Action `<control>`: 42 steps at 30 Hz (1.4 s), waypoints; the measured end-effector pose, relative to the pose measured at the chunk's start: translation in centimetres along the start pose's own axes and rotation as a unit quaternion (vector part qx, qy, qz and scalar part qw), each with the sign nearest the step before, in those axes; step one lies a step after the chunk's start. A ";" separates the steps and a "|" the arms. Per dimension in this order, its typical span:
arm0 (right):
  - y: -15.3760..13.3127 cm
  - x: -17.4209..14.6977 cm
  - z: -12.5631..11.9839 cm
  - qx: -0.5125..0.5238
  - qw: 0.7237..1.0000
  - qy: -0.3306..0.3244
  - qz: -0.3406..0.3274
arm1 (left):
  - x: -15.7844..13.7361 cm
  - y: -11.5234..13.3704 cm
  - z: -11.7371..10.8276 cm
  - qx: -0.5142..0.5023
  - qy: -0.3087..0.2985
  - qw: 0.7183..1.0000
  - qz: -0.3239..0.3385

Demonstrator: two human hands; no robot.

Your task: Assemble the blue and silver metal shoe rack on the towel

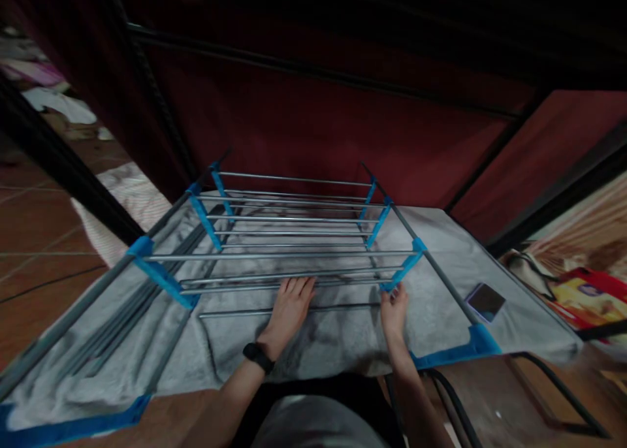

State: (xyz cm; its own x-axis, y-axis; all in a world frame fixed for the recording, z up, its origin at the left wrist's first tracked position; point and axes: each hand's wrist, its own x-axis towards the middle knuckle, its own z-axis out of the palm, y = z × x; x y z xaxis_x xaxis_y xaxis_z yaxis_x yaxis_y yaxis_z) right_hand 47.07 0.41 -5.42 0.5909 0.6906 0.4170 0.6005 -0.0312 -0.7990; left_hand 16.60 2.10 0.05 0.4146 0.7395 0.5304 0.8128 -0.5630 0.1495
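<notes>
— Where was the rack [294, 239]?

— Lying on a grey towel [441, 304] spread over the table, its blue joints and steel rods running toward the far red wall.

— And the hands?

— The left hand [289, 311] lay flat, fingers loose, on the near rods, holding nothing. The right hand [394, 311] pinched a blue joint [399, 275] at the right rail.

— How far along?

— I'd judge midway: most rods sat in place, one rod [235, 313] lay loose nearby. A phone [484, 301] rested far right.

Grey-railed drying rack [294, 239] with blue joints stands unfolded over a grey cloth [441, 265]
</notes>
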 end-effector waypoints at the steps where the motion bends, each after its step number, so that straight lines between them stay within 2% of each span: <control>1: -0.4 -0.8 -0.1 -0.011 0.999 0.035 -0.006 | -0.9 -0.1 -0.4 -0.004 0.018 1.000 -0.005; 3: -1.7 -2.4 -0.3 -0.022 0.996 0.035 -0.082 | -3.2 -0.6 -1.3 -0.016 0.054 0.998 -0.035; 5: -3.7 -3.6 -0.1 -0.004 0.986 -0.015 -0.167 | -5.6 -1.8 -2.3 -0.029 0.097 0.990 -0.098; 7: -6.4 -4.4 0.5 0.012 0.967 -0.077 -0.243 | -7.7 -3.6 -3.3 -0.038 0.170 0.965 -0.194; 9: -9.7 -5.1 1.8 0.019 0.941 -0.133 -0.310 | -9.1 -5.8 -4.2 -0.043 0.270 0.913 -0.302; 11: -13.1 -5.7 3.5 0.015 0.907 -0.197 -0.371 | -9.8 -8.1 -5.0 -0.049 0.359 0.845 -0.392; 13: -16.4 -6.3 5.5 0.007 0.875 -0.249 -0.416 | -10.0 -10.2 -5.6 -0.062 0.399 0.801 -0.442; 14: -18.0 -6.6 6.5 0.003 0.862 -0.269 -0.429 | -9.9 -11.1 -5.9 -0.068 0.401 0.795 -0.449; 19: -25.0 -8.3 11.8 -0.061 0.802 -0.385 -0.453 | -8.5 -14.6 -6.2 -0.117 0.379 0.804 -0.443; 22: -28.3 -9.4 14.8 -0.125 0.750 -0.472 -0.447 | -7.7 -15.8 -6.0 -0.166 0.359 0.800 -0.452; 25: -30.9 -10.5 17.2 -0.155 0.718 -0.523 -0.433 | -7.4 -16.4 -5.7 -0.196 0.359 0.794 -0.449; 30: -33.5 -11.4 19.3 -0.159 0.699 -0.554 -0.424 | -7.4 -16.9 -5.3 -0.195 0.377 0.790 -0.442; 36: -33.9 -11.1 20.3 -0.171 0.662 -0.582 -0.441 | -7.1 -17.4 -4.7 -0.197 0.398 0.779 -0.443; 39: -34.3 -11.1 20.7 -0.165 0.659 -0.588 -0.440 | -7.1 -17.3 -4.5 -0.201 0.404 0.768 -0.454; 42: -35.0 -11.4 20.7 -0.134 0.672 -0.587 -0.431 | -7.1 -17.2 -4.5 -0.227 0.413 0.755 -0.456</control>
State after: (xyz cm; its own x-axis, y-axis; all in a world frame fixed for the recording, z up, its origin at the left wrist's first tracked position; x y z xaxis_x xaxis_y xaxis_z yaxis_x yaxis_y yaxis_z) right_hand 8.17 8.62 8.85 -0.7768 0.6248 -0.0794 0.6151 0.7256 -0.3083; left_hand -2.17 4.91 -2.51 -0.7812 0.5200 0.3456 0.3044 -0.1661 0.9380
